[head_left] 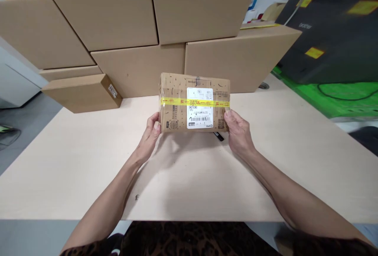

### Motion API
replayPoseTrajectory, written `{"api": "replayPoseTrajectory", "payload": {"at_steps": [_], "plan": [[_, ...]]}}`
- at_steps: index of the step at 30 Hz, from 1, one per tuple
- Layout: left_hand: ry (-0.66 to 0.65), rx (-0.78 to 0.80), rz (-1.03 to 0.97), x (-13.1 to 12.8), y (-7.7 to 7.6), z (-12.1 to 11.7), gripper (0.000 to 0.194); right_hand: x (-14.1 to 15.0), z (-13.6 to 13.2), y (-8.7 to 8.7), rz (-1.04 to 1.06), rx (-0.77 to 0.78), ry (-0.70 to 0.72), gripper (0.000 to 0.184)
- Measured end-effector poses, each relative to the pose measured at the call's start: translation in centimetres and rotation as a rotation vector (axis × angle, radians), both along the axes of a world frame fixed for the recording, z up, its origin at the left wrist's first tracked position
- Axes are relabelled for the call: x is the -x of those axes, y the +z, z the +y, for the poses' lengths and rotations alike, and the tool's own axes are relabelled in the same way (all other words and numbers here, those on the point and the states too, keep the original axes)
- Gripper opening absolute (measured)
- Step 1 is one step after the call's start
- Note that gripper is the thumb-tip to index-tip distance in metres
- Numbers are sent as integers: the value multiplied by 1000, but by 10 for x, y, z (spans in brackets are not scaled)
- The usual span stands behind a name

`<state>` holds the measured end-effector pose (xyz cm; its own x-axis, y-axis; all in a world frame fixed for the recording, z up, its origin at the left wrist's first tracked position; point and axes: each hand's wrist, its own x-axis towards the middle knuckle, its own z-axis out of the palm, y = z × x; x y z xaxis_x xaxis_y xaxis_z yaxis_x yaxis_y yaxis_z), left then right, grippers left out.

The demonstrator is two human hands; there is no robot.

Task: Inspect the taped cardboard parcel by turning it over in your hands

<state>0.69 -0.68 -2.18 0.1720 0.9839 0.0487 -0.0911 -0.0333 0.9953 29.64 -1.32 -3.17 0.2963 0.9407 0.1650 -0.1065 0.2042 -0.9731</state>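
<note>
One parcel (180, 90) was there, with two hands at its ends: one left hand (150, 136) and one right hand (239, 132). On the parcel were one white label (200, 116) and one strip of yellow tape (174, 101). Just below the parcel's lower edge, one black stick (219, 136) showed. Behind the parcel, six boxes (103, 10) showed; left of it, one smaller box (78, 94). One table (195, 177) lay beneath it.

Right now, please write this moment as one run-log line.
left hand: holds parcel at left; right hand: holds parcel at right; label: faces camera; black object: on table, partly hidden
</note>
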Motion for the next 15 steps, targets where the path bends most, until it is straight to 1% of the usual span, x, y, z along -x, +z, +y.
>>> {"api": "replayPoseTrajectory", "payload": {"at_steps": [2,4,8,10,12,15], "plan": [[7,-20,44,1,5,-2,85,1,0,-1,30,-3,27,47],[-7,-23,71,2,7,-3,86,0,-1,-3,9,-4,32,48],[1,64,72,1,6,-1,87,-7,-3,-10,-148,-56,11,53],[39,119,50,-1,7,1,89,-9,-4,-14,-221,-90,8,56],[73,170,0,-3,9,2,86,-10,-5,-16,-257,-104,10,58],[92,211,-93,-4,14,4,78,-8,-4,-14,-208,-91,37,63]]}}
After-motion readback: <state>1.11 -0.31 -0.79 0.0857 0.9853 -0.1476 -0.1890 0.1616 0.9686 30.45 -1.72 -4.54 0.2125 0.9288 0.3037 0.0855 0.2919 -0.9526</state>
